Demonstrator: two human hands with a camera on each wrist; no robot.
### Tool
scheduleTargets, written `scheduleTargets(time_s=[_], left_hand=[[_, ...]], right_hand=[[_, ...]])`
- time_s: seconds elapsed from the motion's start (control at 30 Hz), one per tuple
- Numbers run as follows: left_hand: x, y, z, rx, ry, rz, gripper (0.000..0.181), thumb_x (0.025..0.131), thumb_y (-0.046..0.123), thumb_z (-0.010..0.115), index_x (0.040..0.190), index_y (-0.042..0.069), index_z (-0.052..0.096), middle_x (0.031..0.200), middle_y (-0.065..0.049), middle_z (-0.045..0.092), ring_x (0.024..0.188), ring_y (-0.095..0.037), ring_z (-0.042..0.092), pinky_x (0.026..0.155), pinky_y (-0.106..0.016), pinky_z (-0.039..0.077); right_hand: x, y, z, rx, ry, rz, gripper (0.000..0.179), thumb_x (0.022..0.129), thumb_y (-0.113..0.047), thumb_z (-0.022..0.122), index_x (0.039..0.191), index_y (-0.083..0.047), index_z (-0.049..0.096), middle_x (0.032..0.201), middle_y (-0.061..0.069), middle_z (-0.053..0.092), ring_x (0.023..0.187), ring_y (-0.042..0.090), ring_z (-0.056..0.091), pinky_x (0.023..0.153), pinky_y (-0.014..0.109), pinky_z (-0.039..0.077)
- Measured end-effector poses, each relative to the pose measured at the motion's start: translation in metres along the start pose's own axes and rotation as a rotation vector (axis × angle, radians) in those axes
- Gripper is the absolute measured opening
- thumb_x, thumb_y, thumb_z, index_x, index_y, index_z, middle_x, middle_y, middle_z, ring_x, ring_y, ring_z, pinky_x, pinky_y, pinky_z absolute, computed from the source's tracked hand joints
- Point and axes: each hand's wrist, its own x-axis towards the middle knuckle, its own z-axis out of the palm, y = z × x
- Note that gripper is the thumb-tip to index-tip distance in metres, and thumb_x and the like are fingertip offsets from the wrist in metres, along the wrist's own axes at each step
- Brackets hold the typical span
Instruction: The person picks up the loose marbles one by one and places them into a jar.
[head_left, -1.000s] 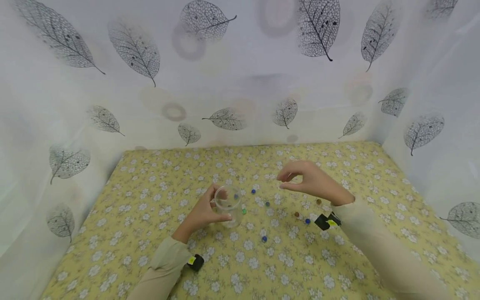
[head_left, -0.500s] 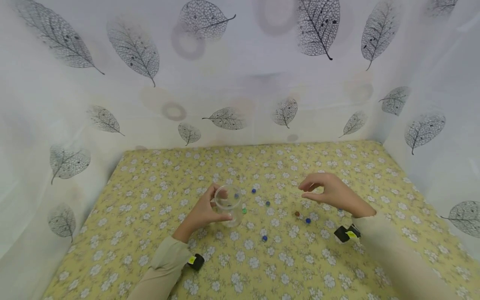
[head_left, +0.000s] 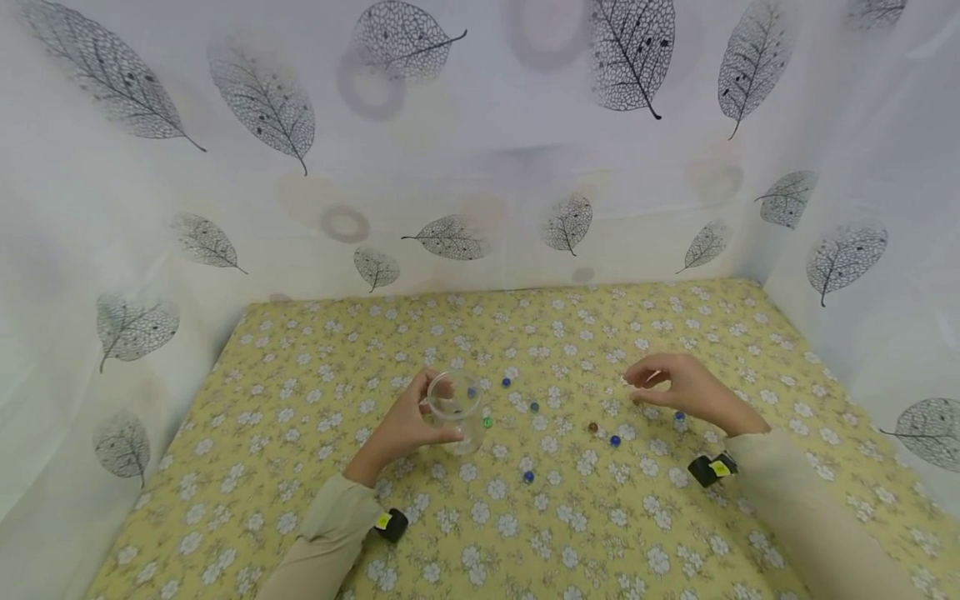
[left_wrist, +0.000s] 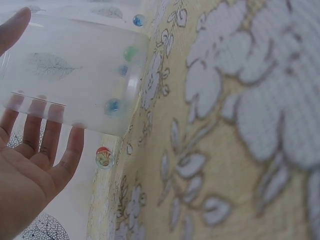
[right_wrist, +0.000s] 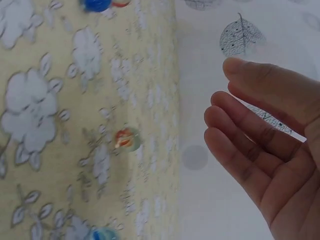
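My left hand [head_left: 405, 423] grips a clear cup [head_left: 467, 437] upright on the cloth, thumb on one side and fingers on the other. Through the cup's wall in the left wrist view I see a green marble [left_wrist: 130, 53] and a blue marble [left_wrist: 112, 106]; whether each is inside or behind cannot be told. My right hand [head_left: 686, 390] hovers over the cloth at the right, fingers loosely bent, thumb apart, holding nothing. Below it in the right wrist view lies an orange-and-white marble [right_wrist: 127, 139]. A blue marble [head_left: 679, 416] lies by the right wrist.
Loose marbles lie between the hands: a blue marble [head_left: 506, 382], a teal marble [head_left: 534, 407], a brown marble [head_left: 593, 427] and more blue ones. A yellow floral cloth [head_left: 300, 483] covers the table. Leaf-printed white curtains [head_left: 480, 183] stand behind and at both sides.
My right hand has moved rightward and slightly nearer, away from the cup. The blue marble near its wrist has come into view. My left hand and the cup have stayed in place.
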Motion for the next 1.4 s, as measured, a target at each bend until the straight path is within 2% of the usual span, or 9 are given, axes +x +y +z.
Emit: scheduleTargets(time_s=[0.27, 0.5, 0.67, 0.87, 1.1, 1.4], left_hand=[[0.000, -0.001, 0.000, -0.010, -0.010, -0.011, 0.057, 0.075, 0.009, 0.079, 0.117, 0.009, 0.041, 0.129, -0.021, 0.048, 0.117, -0.034, 0.050, 0.087, -0.042, 0.053], [0.000, 0.001, 0.000, -0.016, -0.010, -0.014, 0.058, 0.075, 0.009, 0.079, 0.118, 0.010, 0.041, 0.130, -0.021, 0.048, 0.118, -0.035, 0.050, 0.088, -0.043, 0.053], [0.000, 0.001, 0.000, -0.021, -0.010, -0.011, 0.058, 0.075, 0.010, 0.079, 0.119, 0.009, 0.041, 0.131, -0.021, 0.048, 0.119, -0.035, 0.050, 0.087, -0.043, 0.054], [0.000, 0.002, 0.000, -0.022, -0.011, -0.012, 0.058, 0.075, 0.008, 0.079, 0.119, 0.009, 0.041, 0.130, -0.021, 0.048, 0.118, -0.035, 0.050, 0.087, -0.043, 0.054], [0.000, 0.001, -0.001, -0.017, -0.008, 0.001, 0.057, 0.075, 0.008, 0.079, 0.118, 0.009, 0.042, 0.130, -0.020, 0.049, 0.119, -0.034, 0.049, 0.092, -0.047, 0.051], [0.000, 0.000, -0.001, -0.022, -0.006, 0.003, 0.058, 0.074, 0.011, 0.080, 0.118, 0.008, 0.042, 0.129, -0.019, 0.049, 0.120, -0.034, 0.049, 0.092, -0.047, 0.051]], right_hand=[[0.000, 0.017, 0.007, -0.033, -0.066, 0.024, 0.025, 0.081, -0.007, 0.072, 0.105, -0.004, 0.068, 0.101, 0.010, 0.068, 0.085, 0.019, 0.064, 0.076, 0.034, 0.057], [0.002, 0.022, 0.008, -0.016, -0.131, 0.087, 0.024, 0.081, -0.008, 0.071, 0.104, -0.002, 0.067, 0.097, 0.010, 0.067, 0.083, 0.018, 0.062, 0.071, 0.030, 0.056], [0.004, 0.028, 0.011, 0.003, -0.158, 0.099, 0.023, 0.081, -0.007, 0.072, 0.102, -0.002, 0.068, 0.094, 0.008, 0.067, 0.081, 0.016, 0.062, 0.069, 0.026, 0.055], [0.007, 0.032, 0.013, 0.019, -0.183, 0.094, 0.020, 0.080, -0.003, 0.071, 0.099, -0.001, 0.068, 0.090, 0.007, 0.066, 0.078, 0.013, 0.061, 0.067, 0.023, 0.054], [0.010, 0.034, 0.017, -0.019, -0.181, 0.062, 0.019, 0.078, -0.003, 0.073, 0.097, -0.002, 0.068, 0.086, 0.004, 0.066, 0.074, 0.009, 0.060, 0.064, 0.021, 0.054], [0.012, 0.031, 0.019, -0.030, -0.188, 0.079, 0.017, 0.078, -0.004, 0.073, 0.095, -0.003, 0.068, 0.082, 0.002, 0.065, 0.071, 0.005, 0.057, 0.062, 0.020, 0.052]])
